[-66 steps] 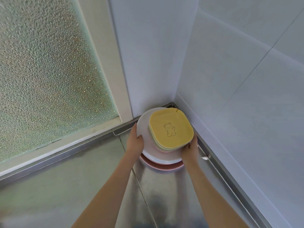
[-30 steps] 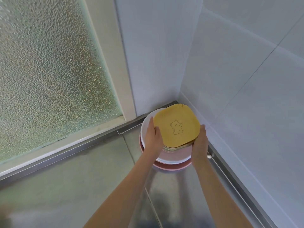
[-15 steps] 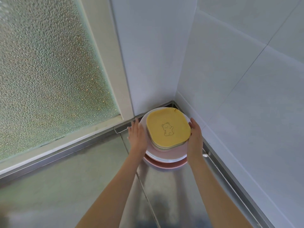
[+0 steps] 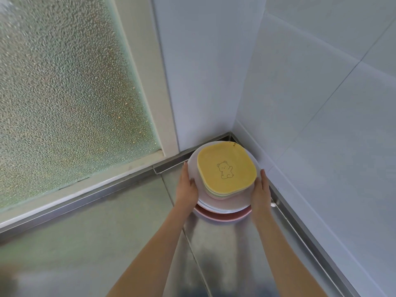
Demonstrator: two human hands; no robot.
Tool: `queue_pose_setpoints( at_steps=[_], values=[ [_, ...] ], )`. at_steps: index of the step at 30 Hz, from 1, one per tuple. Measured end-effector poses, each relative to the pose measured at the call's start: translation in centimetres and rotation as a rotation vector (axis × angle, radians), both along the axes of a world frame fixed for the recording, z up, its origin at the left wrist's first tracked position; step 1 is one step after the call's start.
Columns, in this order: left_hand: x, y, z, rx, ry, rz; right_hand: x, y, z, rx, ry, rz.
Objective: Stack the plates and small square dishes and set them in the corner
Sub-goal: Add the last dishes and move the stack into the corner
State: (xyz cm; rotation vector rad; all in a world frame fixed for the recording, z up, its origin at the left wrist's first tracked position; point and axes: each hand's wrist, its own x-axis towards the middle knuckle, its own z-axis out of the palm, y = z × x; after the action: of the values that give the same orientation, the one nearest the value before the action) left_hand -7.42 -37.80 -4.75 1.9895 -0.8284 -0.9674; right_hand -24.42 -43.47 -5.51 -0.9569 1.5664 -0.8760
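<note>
Stack sits deep in the corner on the steel bench (image 4: 107, 243), smooth tiled walls (image 4: 321, 125) behind, pebbled glass (image 4: 64, 93) to the left. Round glossy plates (image 4: 225, 207) carry the square dishes (image 4: 226, 168), rounded corners, a yellow bear one on top. Left hand (image 4: 186, 187) and right hand (image 4: 260, 191) cup the plate rims. Best: nudge evenly, keep it level, let go together.
</note>
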Motion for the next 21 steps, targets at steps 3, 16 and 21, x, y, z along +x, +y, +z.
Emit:
queue_pose_setpoints(
  at_steps=[3, 16, 21],
  values=[
    [-0.4, 0.0, 1.0, -0.027, 0.062, 0.019, 0.4, -0.5, 1.1, -0.145, 0.064, 0.048],
    [-3.9, -1.5, 3.3, -0.099, 0.194, 0.039, 1.6, -0.3, 3.1, -0.177, -0.065, 0.026],
    [-4.3, -1.4, 2.9, -0.096, 0.183, 0.095, 1.5, -0.8, 3.6, -0.199, -0.036, 0.076]
  ],
)
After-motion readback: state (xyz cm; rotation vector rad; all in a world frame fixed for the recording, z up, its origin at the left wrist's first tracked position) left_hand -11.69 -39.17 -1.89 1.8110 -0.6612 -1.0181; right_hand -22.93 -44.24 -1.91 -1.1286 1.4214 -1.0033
